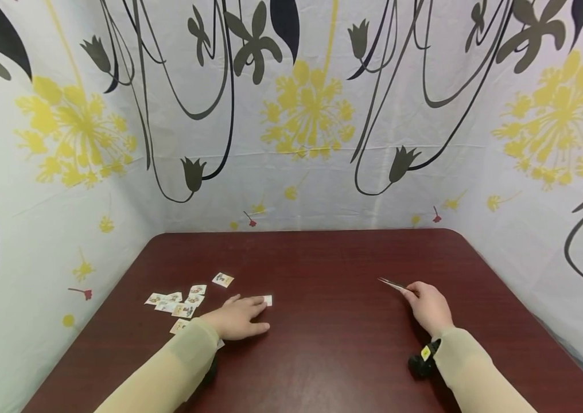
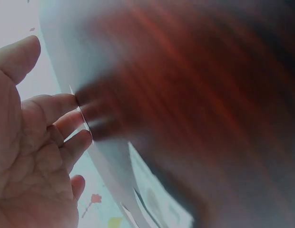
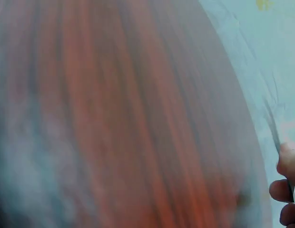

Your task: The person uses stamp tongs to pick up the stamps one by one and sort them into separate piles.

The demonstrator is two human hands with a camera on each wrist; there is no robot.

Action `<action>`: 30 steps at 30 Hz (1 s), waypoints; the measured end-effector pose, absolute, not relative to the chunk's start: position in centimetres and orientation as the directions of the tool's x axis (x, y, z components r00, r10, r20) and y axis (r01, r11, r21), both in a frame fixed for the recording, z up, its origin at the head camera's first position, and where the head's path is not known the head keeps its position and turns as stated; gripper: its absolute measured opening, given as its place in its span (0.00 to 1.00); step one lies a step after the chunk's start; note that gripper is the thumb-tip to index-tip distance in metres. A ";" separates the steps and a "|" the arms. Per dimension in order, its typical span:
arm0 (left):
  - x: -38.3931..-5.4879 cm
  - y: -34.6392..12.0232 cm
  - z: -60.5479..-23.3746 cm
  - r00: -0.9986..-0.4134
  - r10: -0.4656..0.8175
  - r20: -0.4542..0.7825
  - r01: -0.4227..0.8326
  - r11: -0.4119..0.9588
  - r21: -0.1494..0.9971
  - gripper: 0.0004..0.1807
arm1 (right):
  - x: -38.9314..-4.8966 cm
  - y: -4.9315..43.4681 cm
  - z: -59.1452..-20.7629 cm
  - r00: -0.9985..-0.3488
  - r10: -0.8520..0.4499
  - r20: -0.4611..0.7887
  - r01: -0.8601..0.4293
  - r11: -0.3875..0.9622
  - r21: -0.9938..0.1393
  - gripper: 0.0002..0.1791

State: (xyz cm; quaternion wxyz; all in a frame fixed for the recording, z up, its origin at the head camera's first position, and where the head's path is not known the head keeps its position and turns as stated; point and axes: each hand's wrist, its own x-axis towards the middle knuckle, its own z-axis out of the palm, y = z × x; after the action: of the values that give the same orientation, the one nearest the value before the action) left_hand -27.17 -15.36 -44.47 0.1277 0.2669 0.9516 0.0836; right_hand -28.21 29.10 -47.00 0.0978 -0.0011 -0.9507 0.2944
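My left hand (image 1: 237, 318) lies over the table with its fingers extended. Its fingertips touch a small white card (image 1: 268, 300), of which only one end shows past them. In the left wrist view these fingers (image 2: 83, 137) press down at the card's thin edge, with the thumb held apart. Over on the right, my right hand (image 1: 430, 307) pinches a pair of slim metal tweezers (image 1: 393, 284), tips pointing left and away from me. The right wrist view catches the tweezers (image 3: 272, 124) and part of the hand at its edge.
Several small picture cards (image 1: 184, 310) lie loosely overlapping left of my left hand, and one separate card (image 1: 223, 280) lies farther back. My left sleeve partly covers others. The dark red table (image 1: 322, 344) meets a patterned cloth (image 1: 312, 201) at the back and sides.
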 end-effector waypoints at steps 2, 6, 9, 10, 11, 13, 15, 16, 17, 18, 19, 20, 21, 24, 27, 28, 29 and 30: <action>-27.1 -15.1 -44.5 -0.820 0.537 -0.199 0.496 0.839 0.222 0.37 | -28.1 28.8 -46.9 -0.982 0.048 0.182 -0.063 0.827 -0.558 0.15; -26.9 -14.6 -44.3 -0.812 0.550 -0.197 0.511 0.832 0.215 0.37 | -28.0 28.1 -46.6 -0.988 0.053 0.146 -0.040 0.821 -0.570 0.14; -26.9 -14.3 -44.3 -0.806 0.561 -0.188 0.525 0.825 0.211 0.37 | -27.9 27.7 -46.4 -0.990 0.057 0.128 -0.028 0.815 -0.579 0.13; -26.9 -14.2 -44.3 -0.804 0.564 -0.188 0.528 0.823 0.208 0.37 | -27.9 27.5 -46.3 -0.990 0.055 0.127 -0.028 0.817 -0.577 0.13; -26.9 -14.0 -44.3 -0.802 0.566 -0.188 0.531 0.821 0.208 0.37 | -27.9 27.3 -46.3 -0.991 0.053 0.124 -0.028 0.817 -0.576 0.13; -26.8 -13.7 -44.3 -0.800 0.569 -0.191 0.534 0.820 0.207 0.37 | -27.9 26.8 -46.2 -0.992 0.047 0.120 -0.031 0.818 -0.574 0.12; -26.7 -13.4 -44.2 -0.799 0.568 -0.195 0.532 0.820 0.210 0.37 | -27.8 26.3 -46.1 -0.991 0.040 0.126 -0.039 0.820 -0.571 0.12; -26.7 -13.3 -44.1 -0.798 0.569 -0.197 0.532 0.820 0.212 0.37 | -27.8 26.0 -46.0 -0.991 0.034 0.131 -0.047 0.822 -0.568 0.11; -26.7 -13.1 -44.1 -0.798 0.568 -0.200 0.531 0.821 0.210 0.37 | -27.7 25.8 -46.0 -0.990 0.028 0.138 -0.056 0.821 -0.568 0.11; -26.7 -12.9 -44.1 -0.798 0.568 -0.203 0.531 0.821 0.207 0.37 | -27.7 25.5 -45.9 -0.989 0.020 0.147 -0.067 0.823 -0.564 0.11; -26.7 -12.8 -44.2 -0.796 0.570 -0.203 0.535 0.820 0.201 0.38 | -27.7 25.2 -45.9 -0.988 0.012 0.156 -0.078 0.826 -0.559 0.11; -26.7 -12.7 -44.3 -0.794 0.573 -0.202 0.541 0.818 0.194 0.38 | -27.6 25.0 -45.9 -0.987 0.005 0.158 -0.084 0.828 -0.554 0.11; -26.8 -12.5 -44.3 -0.791 0.578 -0.201 0.547 0.815 0.190 0.37 | -27.6 24.7 -45.8 -0.987 -0.001 0.159 -0.090 0.829 -0.552 0.11; -26.9 -12.1 -44.6 -0.783 0.591 -0.194 0.568 0.806 0.167 0.37 | -27.5 24.0 -45.7 -0.988 -0.011 0.151 -0.093 0.834 -0.543 0.11; -26.9 -11.5 -44.5 -0.776 0.601 -0.192 0.578 0.799 0.166 0.38 | -27.5 23.3 -45.5 -0.991 -0.014 0.136 -0.086 0.833 -0.546 0.11; -26.9 -11.3 -44.5 -0.775 0.601 -0.194 0.579 0.799 0.165 0.38 | -27.5 23.1 -45.5 -0.991 -0.014 0.132 -0.085 0.833 -0.547 0.10; -26.9 -11.1 -44.5 -0.774 0.602 -0.197 0.579 0.798 0.166 0.38 | -27.5 22.9 -45.5 -0.991 -0.015 0.130 -0.084 0.832 -0.548 0.10; -26.9 -10.9 -44.5 -0.773 0.601 -0.204 0.577 0.799 0.167 0.38 | -27.5 22.7 -45.5 -0.992 -0.014 0.126 -0.081 0.832 -0.549 0.10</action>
State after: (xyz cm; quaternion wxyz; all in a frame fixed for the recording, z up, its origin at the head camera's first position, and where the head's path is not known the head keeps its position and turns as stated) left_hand -26.86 -10.89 -44.49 0.1242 0.3132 0.9403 0.0477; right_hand -27.48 22.65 -45.49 0.0586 0.0249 -0.9552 0.2889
